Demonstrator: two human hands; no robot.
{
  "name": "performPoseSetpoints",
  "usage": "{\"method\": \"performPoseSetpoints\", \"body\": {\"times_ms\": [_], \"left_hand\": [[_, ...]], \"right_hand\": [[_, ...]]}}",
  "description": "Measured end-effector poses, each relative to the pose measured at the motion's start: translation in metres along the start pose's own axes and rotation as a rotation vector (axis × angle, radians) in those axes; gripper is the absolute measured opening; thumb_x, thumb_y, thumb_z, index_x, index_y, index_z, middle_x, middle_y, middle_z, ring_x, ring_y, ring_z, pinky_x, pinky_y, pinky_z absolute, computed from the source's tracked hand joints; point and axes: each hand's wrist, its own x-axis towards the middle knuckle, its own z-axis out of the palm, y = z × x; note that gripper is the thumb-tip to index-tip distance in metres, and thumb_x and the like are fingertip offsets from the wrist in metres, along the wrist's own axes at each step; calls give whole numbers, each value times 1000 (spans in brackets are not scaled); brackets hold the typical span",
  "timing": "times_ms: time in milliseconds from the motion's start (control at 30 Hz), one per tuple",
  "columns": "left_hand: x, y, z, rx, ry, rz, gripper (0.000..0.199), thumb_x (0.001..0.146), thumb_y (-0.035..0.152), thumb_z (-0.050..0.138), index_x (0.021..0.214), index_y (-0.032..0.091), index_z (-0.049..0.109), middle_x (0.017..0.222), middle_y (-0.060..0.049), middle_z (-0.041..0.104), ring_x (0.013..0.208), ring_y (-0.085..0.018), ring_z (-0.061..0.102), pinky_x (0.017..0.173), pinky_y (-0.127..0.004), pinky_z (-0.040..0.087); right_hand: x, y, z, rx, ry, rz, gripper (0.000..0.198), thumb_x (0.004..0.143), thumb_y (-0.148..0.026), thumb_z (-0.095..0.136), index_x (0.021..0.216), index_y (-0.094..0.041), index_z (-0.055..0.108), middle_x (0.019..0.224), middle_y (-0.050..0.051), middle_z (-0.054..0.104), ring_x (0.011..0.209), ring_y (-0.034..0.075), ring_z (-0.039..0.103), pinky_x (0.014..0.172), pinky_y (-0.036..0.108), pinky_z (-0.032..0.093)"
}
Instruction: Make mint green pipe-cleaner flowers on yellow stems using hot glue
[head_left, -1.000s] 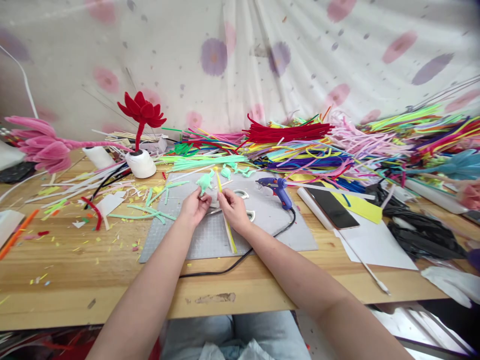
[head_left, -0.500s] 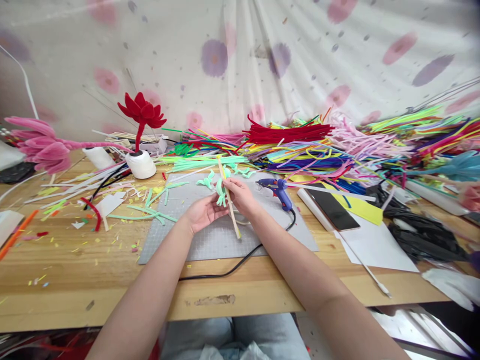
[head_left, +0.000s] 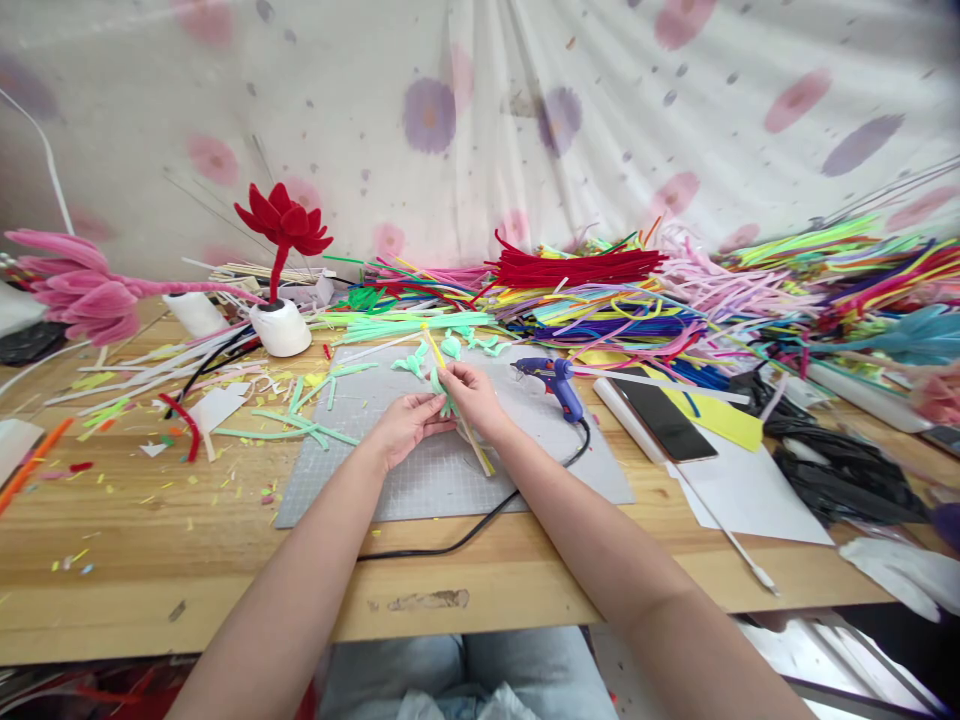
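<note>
Over the grey cutting mat, both my hands meet around a curled mint-green pipe cleaner piece. My left hand is closed at its lower left side, thumb and fingertips pinching it. Between the fingers of my right hand is a thin pale stick with yellow ends, slanting from upper left to lower right. The right fingers also touch the green piece and partly hide it. Just beyond lie more shaped mint-green pieces. To the right rests a blue glue gun with a black cord.
Cut green strips and scraps lie left. A red pipe cleaner flower stands in a white base. Bundles of coloured pipe cleaners line the back. A phone, white paper and black plastic bag lie right.
The stick has tilted more: its upper tip moved left and down, its lower end right. My hands have drawn closer together around the green piece.
</note>
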Motion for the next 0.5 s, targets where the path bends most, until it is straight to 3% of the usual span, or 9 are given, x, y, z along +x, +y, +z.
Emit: {"method": "performPoseSetpoints", "body": {"times_ms": [200, 267, 333, 400, 500], "left_hand": [[4, 5, -5, -51, 173, 145, 11, 74, 22, 63, 75, 12, 68, 73, -5, 68, 66, -11, 63, 73, -29, 52], [5, 10, -12, -78, 252, 224, 12, 74, 24, 64, 75, 13, 68, 77, -4, 69, 70, -11, 63, 71, -26, 52], [6, 15, -20, -107, 289, 290, 12, 72, 25, 65, 75, 14, 67, 79, -3, 69, 74, -12, 64, 71, -25, 51], [5, 19, -26, -125, 281, 326, 13, 70, 27, 67, 75, 14, 67, 79, -3, 69, 78, -13, 64, 74, -27, 50], [6, 20, -33, -134, 253, 339, 14, 67, 27, 70, 74, 15, 66, 78, -2, 69, 77, -13, 64, 79, -30, 49]], "right_hand": [[-2, -7, -2, -140, 192, -128, 30, 78, -47, 48, 72, -19, 55, 88, 5, 55, 82, 16, 54, 59, 25, 45], [-4, -12, -3, -139, 136, -81, 33, 81, -49, 43, 71, -19, 52, 77, 3, 54, 68, 13, 54, 51, 23, 43], [-7, -15, -4, -212, -4, -57, 36, 84, -49, 38, 67, -19, 48, 61, -1, 50, 53, 10, 48, 49, 22, 38], [-11, -17, -3, -348, -105, -97, 37, 85, -46, 37, 63, -19, 46, 54, -3, 47, 51, 9, 45, 52, 22, 35], [-15, -17, -2, -514, -144, -155, 36, 86, -43, 38, 62, -18, 47, 55, -3, 47, 54, 9, 43, 55, 21, 32]]}}
